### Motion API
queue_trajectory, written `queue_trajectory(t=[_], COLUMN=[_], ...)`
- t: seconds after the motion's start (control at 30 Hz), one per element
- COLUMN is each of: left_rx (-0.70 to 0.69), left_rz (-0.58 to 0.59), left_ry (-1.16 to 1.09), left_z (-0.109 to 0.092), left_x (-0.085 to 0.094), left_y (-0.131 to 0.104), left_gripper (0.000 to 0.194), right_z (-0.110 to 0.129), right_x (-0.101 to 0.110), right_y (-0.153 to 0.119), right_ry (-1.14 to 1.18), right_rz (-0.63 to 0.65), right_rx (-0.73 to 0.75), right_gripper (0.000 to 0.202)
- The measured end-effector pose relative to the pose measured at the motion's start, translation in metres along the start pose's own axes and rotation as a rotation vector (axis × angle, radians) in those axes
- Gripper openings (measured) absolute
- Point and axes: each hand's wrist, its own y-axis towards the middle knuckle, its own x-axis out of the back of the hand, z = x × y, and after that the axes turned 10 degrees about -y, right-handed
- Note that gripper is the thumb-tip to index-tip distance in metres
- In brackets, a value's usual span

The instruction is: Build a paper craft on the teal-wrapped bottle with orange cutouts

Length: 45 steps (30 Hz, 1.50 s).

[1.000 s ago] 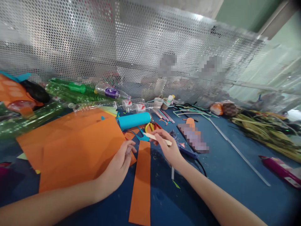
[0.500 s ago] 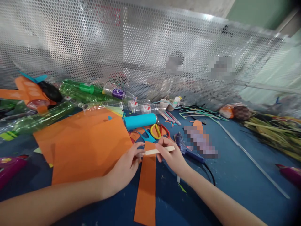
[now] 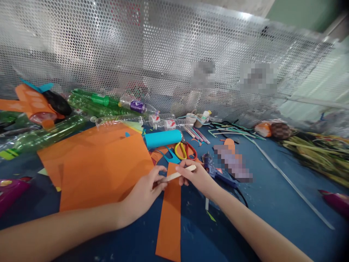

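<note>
A short, flat cream-coloured stick (image 3: 174, 175) slants over the top of a long orange paper strip (image 3: 170, 218). My right hand (image 3: 191, 173) is closed around its upper part, with the right end sticking out past the fingers. The thumb and fingers of my left hand (image 3: 152, 185) curl about the greyish lower left end, which they partly hide. Beneath my left hand and forearm lies a large orange paper sheet (image 3: 103, 171). Scissors (image 3: 185, 150) with yellow and red handles rest just beyond my hands, and a blue glue gun (image 3: 222, 176) lies right of my right hand.
Behind the scissors lies a light-blue roll (image 3: 163, 138). Plastic bottles (image 3: 100, 105) line the back beneath a perforated metal panel (image 3: 169, 43). A long pale stick (image 3: 289, 178) and dry leaves (image 3: 319, 149) are on the right. Magenta tools (image 3: 13, 191) show at both sides.
The cream-coloured stick has tilted, its left end slightly lower and its right end higher. It has shifted a little to the left, and my right hand's fingers have moved with it.
</note>
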Motion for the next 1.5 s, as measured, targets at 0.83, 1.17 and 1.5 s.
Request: queue_trajectory(t=[0.83, 1.17, 1.5], left_rx=[-0.225, -0.263, -0.291], left_rz=[-0.018, 0.017, -0.001], left_ry=[0.518, 0.607, 0.486], left_z=[0.003, 0.006, -0.004], left_x=[-0.008, -0.01, -0.009], left_y=[-0.004, -0.005, -0.003], left_gripper=[0.034, 0.045, 0.02], right_z=[-0.015, -0.014, -0.016], right_x=[0.013, 0.008, 0.013], right_y=[0.006, 0.012, 0.017], right_ry=[-0.995, -1.136, -1.328], right_rz=[-0.436, -0.447, -0.439], right_rx=[0.39, 0.324, 0.055], right_gripper=[0.025, 0.033, 0.023])
